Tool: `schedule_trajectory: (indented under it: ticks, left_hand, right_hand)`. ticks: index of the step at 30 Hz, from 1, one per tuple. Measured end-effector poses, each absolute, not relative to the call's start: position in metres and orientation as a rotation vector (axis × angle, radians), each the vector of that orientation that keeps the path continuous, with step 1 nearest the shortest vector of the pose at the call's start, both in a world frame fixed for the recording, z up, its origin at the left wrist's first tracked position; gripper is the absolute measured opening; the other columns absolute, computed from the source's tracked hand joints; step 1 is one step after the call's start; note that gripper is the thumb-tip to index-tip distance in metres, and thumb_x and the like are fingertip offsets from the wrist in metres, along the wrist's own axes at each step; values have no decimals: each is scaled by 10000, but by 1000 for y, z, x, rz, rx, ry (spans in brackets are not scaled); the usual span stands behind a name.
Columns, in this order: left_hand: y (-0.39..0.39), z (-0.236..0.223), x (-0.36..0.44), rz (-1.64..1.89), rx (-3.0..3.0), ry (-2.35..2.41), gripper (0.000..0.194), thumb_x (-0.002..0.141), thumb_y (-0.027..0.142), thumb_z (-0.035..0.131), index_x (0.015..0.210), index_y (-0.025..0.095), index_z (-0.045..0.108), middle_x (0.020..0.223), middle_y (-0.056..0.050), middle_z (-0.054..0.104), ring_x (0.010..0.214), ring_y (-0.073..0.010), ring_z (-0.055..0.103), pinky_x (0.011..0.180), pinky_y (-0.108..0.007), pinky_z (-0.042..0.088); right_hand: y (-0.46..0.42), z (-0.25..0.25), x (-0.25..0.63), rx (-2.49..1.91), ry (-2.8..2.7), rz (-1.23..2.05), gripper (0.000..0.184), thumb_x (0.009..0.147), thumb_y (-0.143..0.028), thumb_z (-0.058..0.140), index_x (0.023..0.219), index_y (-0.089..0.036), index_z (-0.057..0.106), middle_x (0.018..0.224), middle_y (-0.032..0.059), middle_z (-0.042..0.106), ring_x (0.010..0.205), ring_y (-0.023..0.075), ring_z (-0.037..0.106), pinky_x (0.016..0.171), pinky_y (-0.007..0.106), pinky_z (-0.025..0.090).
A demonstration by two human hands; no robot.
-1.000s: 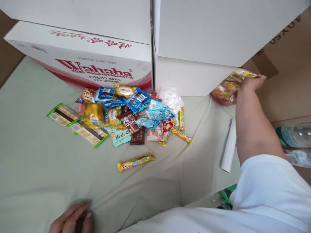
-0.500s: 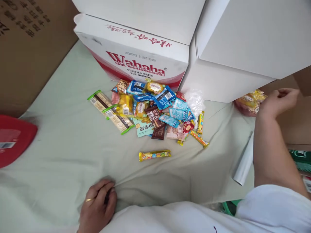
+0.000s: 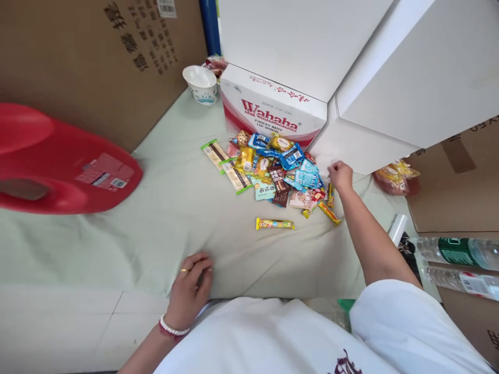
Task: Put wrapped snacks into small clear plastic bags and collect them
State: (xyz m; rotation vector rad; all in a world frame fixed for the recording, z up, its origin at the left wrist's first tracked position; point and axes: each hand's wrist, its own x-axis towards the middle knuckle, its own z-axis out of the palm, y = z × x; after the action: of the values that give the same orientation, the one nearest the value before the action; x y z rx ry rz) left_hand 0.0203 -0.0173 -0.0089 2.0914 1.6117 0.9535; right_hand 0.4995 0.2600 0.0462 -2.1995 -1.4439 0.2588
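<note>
A heap of small snack packets (image 3: 273, 166) lies on a pale green cloth (image 3: 167, 208) in front of a white and red Wahaha box (image 3: 273, 111). One yellow candy bar (image 3: 275, 224) lies apart, nearer to me. My right hand (image 3: 340, 174) reaches to the heap's right edge, close to the white box (image 3: 390, 104). Its fingers are curled, and what they hold is hidden. My left hand (image 3: 191, 285), with a ring and a bead bracelet, rests on the cloth's near edge with bent fingers pressed to the fabric.
A red plastic container (image 3: 58, 161) lies at the left before a brown carton (image 3: 97, 57). A paper cup (image 3: 200, 83) stands at the back. To the right are a bag of yellow snacks (image 3: 393, 176), a white roll (image 3: 397, 228) and water bottles (image 3: 452, 252).
My right hand left the bag of yellow snacks at the right and moved left to the heap's edge. The view swung left and pulled back, showing the red container and cup.
</note>
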Motion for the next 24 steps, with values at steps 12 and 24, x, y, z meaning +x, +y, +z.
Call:
schedule_trajectory:
  ticks: [12,24]
  left_hand:
    - [29,49,81,925,1069,1154,271,931,462,590,999,201,623,890,-26,645,781,-154,622,692,-281,522]
    - [34,50,123,957,1328,1025,239,793,397,755,924,203,711,934,-40,680,869,-176,610,779,-296,475]
  right_hand:
    - [52,75,340,-1316,-1587,1107,187,924,-410,669,953,-226,683,891,30,666,824,189,610,776,317,499]
    - [10,57,322,-1313,-1323,1393,314,885,-520,715,968,-220,677,917,32,650,846,189,567,790,301,473]
